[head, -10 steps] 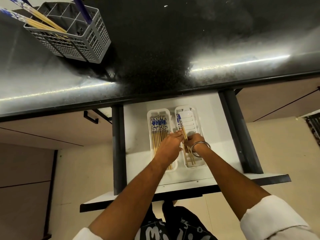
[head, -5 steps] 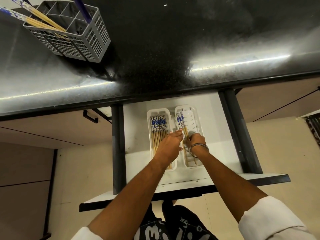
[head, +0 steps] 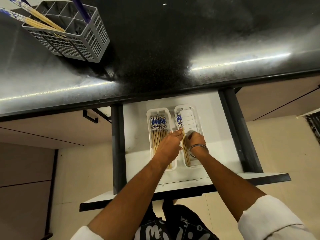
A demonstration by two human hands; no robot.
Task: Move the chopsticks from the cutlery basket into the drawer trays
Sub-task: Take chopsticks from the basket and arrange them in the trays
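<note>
1. The drawer (head: 136, 129) under the dark countertop (head: 173, 49) stands pulled out, and two white trays lie side by side on its pale floor.
2. The left tray (head: 149, 116) holds a tidy row of chopsticks (head: 158, 123), blue-patterned ends pointing toward the counter, bamboo tips toward the person.
3. The right tray (head: 197, 118) holds only a few chopsticks (head: 179, 119), pressed along its left wall; its ribbed floor shows bare beside them.
4. The left hand (head: 170, 144) reaches across the left tray, fingers stretched out nearly straight, their tips touching the few sticks at the divide between the trays.
5. The right hand (head: 196, 139), a metal bangle (head: 198, 147) on its wrist, sits over the right tray with fingers curled down onto those same sticks; whether it grips them or merely presses on them I cannot tell.
6. Up on the counter's far left, the grey cutlery basket (head: 83, 42) still has several chopsticks (head: 37, 21) leaning out of it, along with a dark blue handle (head: 81, 9).
</note>
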